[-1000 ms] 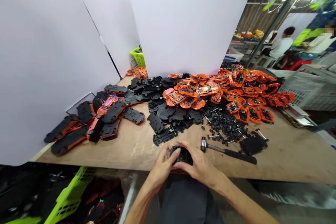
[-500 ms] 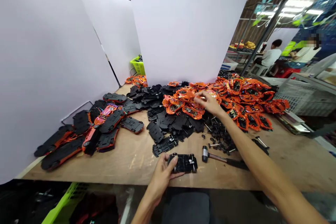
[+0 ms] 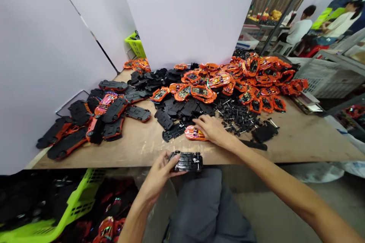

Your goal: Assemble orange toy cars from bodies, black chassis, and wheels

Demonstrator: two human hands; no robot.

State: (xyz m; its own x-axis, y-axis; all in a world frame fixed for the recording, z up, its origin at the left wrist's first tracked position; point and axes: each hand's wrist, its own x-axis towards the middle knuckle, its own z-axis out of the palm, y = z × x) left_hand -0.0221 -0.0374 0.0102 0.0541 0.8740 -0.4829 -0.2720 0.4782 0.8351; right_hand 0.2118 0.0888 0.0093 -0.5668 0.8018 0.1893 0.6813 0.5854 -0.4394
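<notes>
My left hand [image 3: 158, 168] is closed around one end of a black toy car chassis [image 3: 188, 162], held at the table's front edge. The chassis shows its flat side with small wheels and axles. Just behind it, my right hand [image 3: 213, 130] has its fingers over an orange toy car body shell [image 3: 194, 133], gripping it low at the table. Past my right forearm pokes the dark handle of a hammer [image 3: 255, 145]; its head is hidden. Wheels on axles [image 3: 238, 115] lie heaped beyond my right hand. Black chassis [image 3: 185, 108] are piled behind the shell.
Orange body shells [image 3: 265, 78] are heaped at the back right. Cars with black undersides [image 3: 111, 112] are stacked on the left. White panels [image 3: 188, 15] enclose the table [image 3: 296, 136]. A green basket [image 3: 76, 205] stands below at left. Two people sit in the right background.
My right hand has come from the orange pile toward me and now holds a body shell. The chassis stays in my left hand. The view has tilted downward.
</notes>
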